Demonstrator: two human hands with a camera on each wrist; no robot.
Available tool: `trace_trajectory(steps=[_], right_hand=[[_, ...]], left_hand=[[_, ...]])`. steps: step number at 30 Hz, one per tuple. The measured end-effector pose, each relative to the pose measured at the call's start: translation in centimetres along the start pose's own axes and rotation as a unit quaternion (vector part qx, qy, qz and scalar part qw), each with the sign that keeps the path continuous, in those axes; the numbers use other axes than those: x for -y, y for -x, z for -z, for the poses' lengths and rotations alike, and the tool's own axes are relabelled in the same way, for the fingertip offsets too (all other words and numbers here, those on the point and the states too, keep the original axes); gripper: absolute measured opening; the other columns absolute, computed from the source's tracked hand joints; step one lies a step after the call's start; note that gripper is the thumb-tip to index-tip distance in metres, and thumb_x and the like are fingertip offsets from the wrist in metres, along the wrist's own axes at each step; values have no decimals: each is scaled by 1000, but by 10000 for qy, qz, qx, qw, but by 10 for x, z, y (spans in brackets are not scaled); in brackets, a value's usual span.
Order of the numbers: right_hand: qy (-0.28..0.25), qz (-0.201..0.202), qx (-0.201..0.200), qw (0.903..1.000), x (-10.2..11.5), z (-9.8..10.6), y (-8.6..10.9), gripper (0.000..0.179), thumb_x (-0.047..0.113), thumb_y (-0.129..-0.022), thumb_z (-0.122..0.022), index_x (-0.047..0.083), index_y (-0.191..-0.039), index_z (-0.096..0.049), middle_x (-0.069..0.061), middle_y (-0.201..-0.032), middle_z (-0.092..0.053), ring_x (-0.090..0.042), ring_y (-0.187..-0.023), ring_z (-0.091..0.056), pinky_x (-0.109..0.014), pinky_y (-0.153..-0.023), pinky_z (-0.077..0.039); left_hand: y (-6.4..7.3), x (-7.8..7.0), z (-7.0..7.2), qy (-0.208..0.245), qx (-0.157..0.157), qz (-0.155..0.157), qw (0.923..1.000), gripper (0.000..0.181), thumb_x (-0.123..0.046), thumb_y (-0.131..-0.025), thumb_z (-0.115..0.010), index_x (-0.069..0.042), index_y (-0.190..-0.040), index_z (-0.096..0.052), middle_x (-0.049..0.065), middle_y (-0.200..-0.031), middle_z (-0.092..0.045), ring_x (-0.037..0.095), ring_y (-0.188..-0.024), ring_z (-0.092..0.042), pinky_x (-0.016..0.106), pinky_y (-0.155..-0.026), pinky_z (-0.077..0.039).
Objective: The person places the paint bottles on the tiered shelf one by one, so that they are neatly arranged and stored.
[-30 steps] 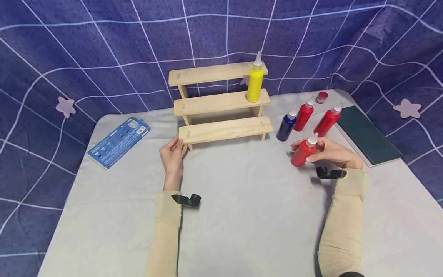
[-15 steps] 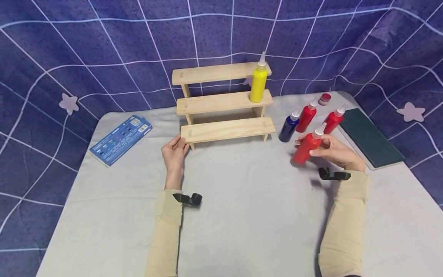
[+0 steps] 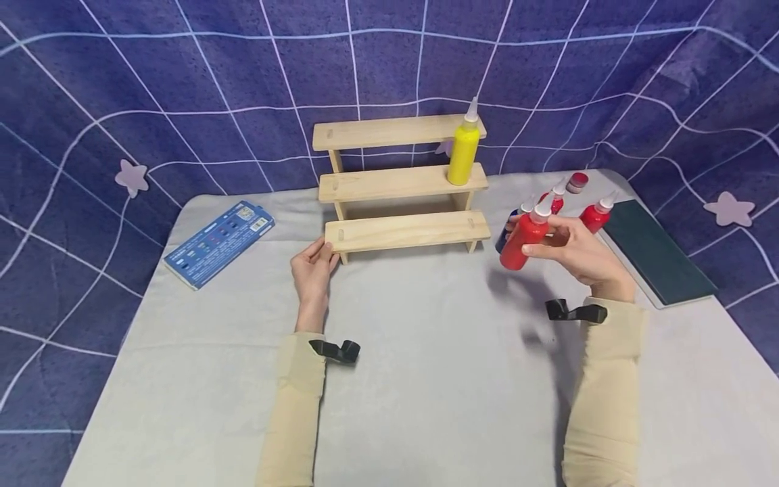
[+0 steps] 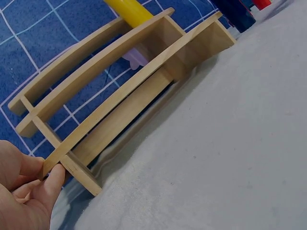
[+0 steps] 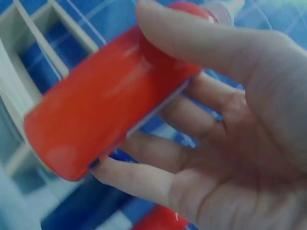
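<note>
A red squeeze bottle (image 3: 523, 242) with a white nozzle is in my right hand (image 3: 578, 253), held between thumb and fingers and tilted. In the right wrist view the bottle (image 5: 105, 96) is lifted, with the thumb across its near side. My left hand (image 3: 312, 274) pinches the left end of the lowest step of a three-step wooden shelf (image 3: 408, 231). The left wrist view shows thumb and fingers on that step's corner (image 4: 55, 160). A yellow squeeze bottle (image 3: 464, 154) stands on the middle step's right end.
Behind the held bottle stand a dark blue bottle (image 3: 502, 237), partly hidden, and two more red bottles, one (image 3: 595, 215) farther right. A small red-lidded jar (image 3: 577, 181) and a dark green board (image 3: 660, 250) lie at right. At left lies a blue box (image 3: 219, 243).
My right hand has raised the red bottle off the table and moved it left and up, in front of the blue bottle. My left hand keeps its grip on the shelf.
</note>
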State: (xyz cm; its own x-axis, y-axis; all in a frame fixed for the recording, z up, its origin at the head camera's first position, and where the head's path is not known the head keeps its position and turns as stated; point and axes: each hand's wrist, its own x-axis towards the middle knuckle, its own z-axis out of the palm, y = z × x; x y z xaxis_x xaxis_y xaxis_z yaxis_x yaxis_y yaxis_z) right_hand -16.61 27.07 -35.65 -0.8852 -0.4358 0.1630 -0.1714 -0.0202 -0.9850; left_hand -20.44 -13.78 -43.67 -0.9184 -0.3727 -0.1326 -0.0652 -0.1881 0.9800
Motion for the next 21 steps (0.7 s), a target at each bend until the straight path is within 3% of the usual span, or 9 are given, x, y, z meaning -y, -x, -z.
trace_trajectory(steps=[8, 14, 21], right_hand=[[-250, -39, -530, 9983, 19, -33, -20, 41, -11, -90, -60, -1, -130, -60, -2, -117, -70, -15, -108, -66, -23, -92, -57], [-669, -83, -1350, 9886, 29, -55, -34, 35, -8, -89, -64, 6, -121, -68, 0, -110, -72, -12, -101, -67, -21, -86, -59], [-397, -176, -1758, 9835, 39, -74, -62, 34, -1, -86, -71, 5, -120, -66, 0, -100, -72, -12, -95, -67, -20, -84, -60]], left_hand=[[-1, -1, 1, 15, -15, -31, 10000, 36, -3, -98, -57, 7, -132, -54, 28, -127, -59, 28, -116, -62, 19, -88, -58], [0, 0, 2, 85, 75, -6, 9999, 35, -2, -97, -58, 7, -131, -55, 28, -126, -60, 28, -114, -63, 19, -87, -58], [-1, 1, 4, 154, 83, 4, 9998, 34, -2, -97, -58, 7, -130, -57, 27, -126, -60, 28, -114, -63, 22, -88, -58]])
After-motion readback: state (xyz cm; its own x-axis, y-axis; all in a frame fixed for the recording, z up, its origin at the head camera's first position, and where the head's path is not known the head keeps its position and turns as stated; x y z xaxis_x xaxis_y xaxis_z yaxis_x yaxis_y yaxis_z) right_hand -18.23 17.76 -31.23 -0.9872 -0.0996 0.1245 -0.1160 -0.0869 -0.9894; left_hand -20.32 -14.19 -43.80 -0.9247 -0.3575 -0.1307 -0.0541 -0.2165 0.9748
